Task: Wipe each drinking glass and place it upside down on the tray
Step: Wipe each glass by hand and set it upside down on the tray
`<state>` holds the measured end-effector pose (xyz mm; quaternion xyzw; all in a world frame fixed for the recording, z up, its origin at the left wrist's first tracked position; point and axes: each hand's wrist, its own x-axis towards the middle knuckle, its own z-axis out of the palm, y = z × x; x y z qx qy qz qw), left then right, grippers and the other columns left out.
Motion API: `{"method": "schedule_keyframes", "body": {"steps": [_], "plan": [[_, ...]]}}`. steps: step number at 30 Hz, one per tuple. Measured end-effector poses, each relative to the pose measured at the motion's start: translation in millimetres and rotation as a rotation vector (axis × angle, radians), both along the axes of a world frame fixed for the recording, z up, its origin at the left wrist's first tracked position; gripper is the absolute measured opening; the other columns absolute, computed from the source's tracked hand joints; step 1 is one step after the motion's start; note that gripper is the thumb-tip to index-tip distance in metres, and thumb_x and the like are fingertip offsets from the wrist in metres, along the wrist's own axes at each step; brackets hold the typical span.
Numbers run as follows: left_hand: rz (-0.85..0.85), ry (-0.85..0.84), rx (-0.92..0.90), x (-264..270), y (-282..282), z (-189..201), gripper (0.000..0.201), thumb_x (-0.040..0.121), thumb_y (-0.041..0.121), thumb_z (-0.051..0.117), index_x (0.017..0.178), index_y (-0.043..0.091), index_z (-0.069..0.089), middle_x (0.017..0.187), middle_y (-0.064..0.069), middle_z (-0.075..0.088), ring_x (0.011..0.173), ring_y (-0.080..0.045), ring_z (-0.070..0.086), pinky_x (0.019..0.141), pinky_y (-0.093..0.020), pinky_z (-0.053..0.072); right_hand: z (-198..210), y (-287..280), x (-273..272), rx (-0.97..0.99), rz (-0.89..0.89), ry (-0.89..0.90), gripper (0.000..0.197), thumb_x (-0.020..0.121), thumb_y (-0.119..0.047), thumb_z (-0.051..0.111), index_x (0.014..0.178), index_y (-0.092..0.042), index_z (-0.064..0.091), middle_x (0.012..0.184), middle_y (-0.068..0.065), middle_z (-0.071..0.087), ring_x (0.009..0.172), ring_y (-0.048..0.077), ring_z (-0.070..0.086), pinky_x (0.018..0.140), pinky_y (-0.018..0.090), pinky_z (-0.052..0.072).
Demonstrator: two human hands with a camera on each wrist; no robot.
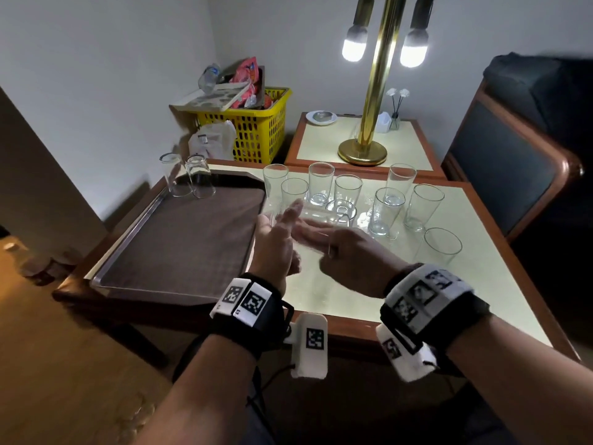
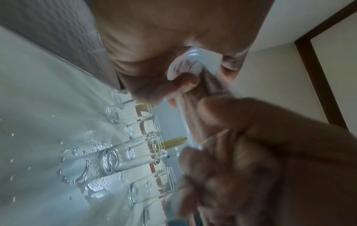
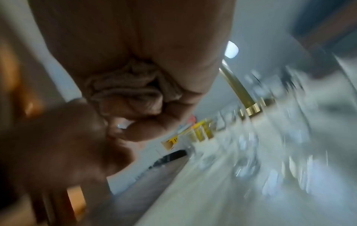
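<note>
1. The worktop (image 1: 369, 284) was wet — droplets lay around the upright drinking glasses (image 1: 385, 210) crowded just beside the hands, so a stray elbow could probably have toppled several.
2. The tray (image 1: 179, 248) held two inverted glasses (image 1: 195, 181) at its far corner; a careless set-down might have knocked them.
3. The held glass (image 1: 317, 216) lay sideways between both hands — slick, and likely to slip.
4. The left hand (image 1: 276, 242) cupped its base end, fingers curled.
5. The right hand (image 1: 349, 252) wrapped the glass; no cloth could be made out.
</note>
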<state>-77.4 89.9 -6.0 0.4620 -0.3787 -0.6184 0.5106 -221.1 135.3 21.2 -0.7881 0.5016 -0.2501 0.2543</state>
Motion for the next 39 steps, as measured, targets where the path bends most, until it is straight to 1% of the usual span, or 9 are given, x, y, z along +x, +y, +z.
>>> {"method": "schedule_keyframes", "body": {"steps": [4,7,9,14,19,25,29,32,39], "plan": [[0.012,0.063,-0.029,-1,-2,0,0.071,0.09,0.042,0.073,0.141,0.007,0.039,0.078,-0.004,0.057,0.043,-0.008,0.048,0.041,-0.023,0.037,-8,-1,0,-0.163,0.066,0.111,0.085,0.084,0.012,0.045,0.151,-0.041,0.042,0.16,-0.019,0.031,0.125,-0.003,0.056,0.098,0.026,0.055],[-0.066,0.132,-0.181,0,-1,-2,0.057,0.085,0.04,0.075,0.12,0.002,0.05,0.079,-0.013,0.052,0.061,-0.022,0.051,0.05,-0.029,0.043,-3,0,4,0.368,0.071,-0.638,0.076,0.079,0.012,0.063,0.143,-0.03,0.054,0.101,0.037,0.065,0.048,0.01,0.059,0.049,0.029,0.058],[-0.109,0.057,-0.155,4,-1,0,0.061,0.085,0.049,0.073,0.12,0.004,0.051,0.086,-0.016,0.056,0.065,-0.025,0.051,0.051,-0.03,0.045,0,-1,-1,0.47,0.071,-0.735,0.076,0.08,0.013,0.064,0.146,-0.022,0.053,0.075,0.023,0.064,0.038,0.012,0.05,0.042,0.028,0.052],[-0.162,-0.06,-0.019,10,-3,1,0.04,0.094,0.053,0.061,0.092,0.014,0.062,0.069,0.0,0.05,0.049,-0.011,0.04,0.047,-0.024,0.034,-11,4,5,-0.065,0.016,0.023,0.086,0.082,0.018,0.048,0.15,-0.034,0.046,0.158,-0.019,0.035,0.134,-0.014,0.039,0.108,0.019,0.045],[-0.186,0.047,-0.13,14,-5,-3,0.046,0.088,0.049,0.067,0.113,0.014,0.051,0.081,-0.008,0.052,0.06,-0.018,0.049,0.05,-0.027,0.04,-8,-1,4,0.422,-0.004,-0.61,0.075,0.086,0.018,0.061,0.149,-0.019,0.046,0.067,-0.011,0.072,0.038,0.005,0.054,0.039,0.021,0.044],[-0.165,-0.136,0.009,25,-11,-1,0.037,0.096,0.047,0.058,0.074,0.018,0.065,0.067,0.0,0.06,0.054,-0.014,0.051,0.055,-0.028,0.04,-18,-5,11,-0.125,0.039,0.109,0.086,0.083,0.014,0.048,0.15,-0.039,0.044,0.161,-0.013,0.035,0.142,0.004,0.043,0.116,0.029,0.04],[-0.123,-0.227,-0.021,36,-21,-5,0.045,0.089,0.058,0.063,0.086,0.013,0.066,0.072,-0.002,0.065,0.058,-0.014,0.056,0.065,-0.032,0.041,-15,-11,12,0.326,-0.064,-0.502,0.062,0.089,0.004,0.07,0.144,-0.021,0.055,0.082,-0.003,0.074,0.052,0.013,0.059,0.05,0.029,0.053],[-0.084,-0.358,-0.108,54,-41,1,0.06,0.084,0.061,0.067,0.108,0.006,0.068,0.078,-0.007,0.068,0.053,-0.011,0.055,0.053,-0.026,0.041,-16,-16,2,0.452,-0.092,-0.613,0.043,0.093,-0.007,0.068,0.131,-0.027,0.063,0.049,-0.01,0.059,0.037,0.009,0.048,0.061,0.035,0.044],[-0.016,-0.947,-0.251,100,-101,2,0.054,0.083,0.047,0.081,0.116,0.011,0.058,0.103,-0.002,0.066,0.092,-0.022,0.063,0.078,-0.031,0.045,-71,-42,-2,0.037,-0.16,0.147,0.043,0.1,-0.014,0.058,0.136,-0.036,0.063,0.124,-0.007,0.072,0.105,0.018,0.071,0.085,0.031,0.055]]}}
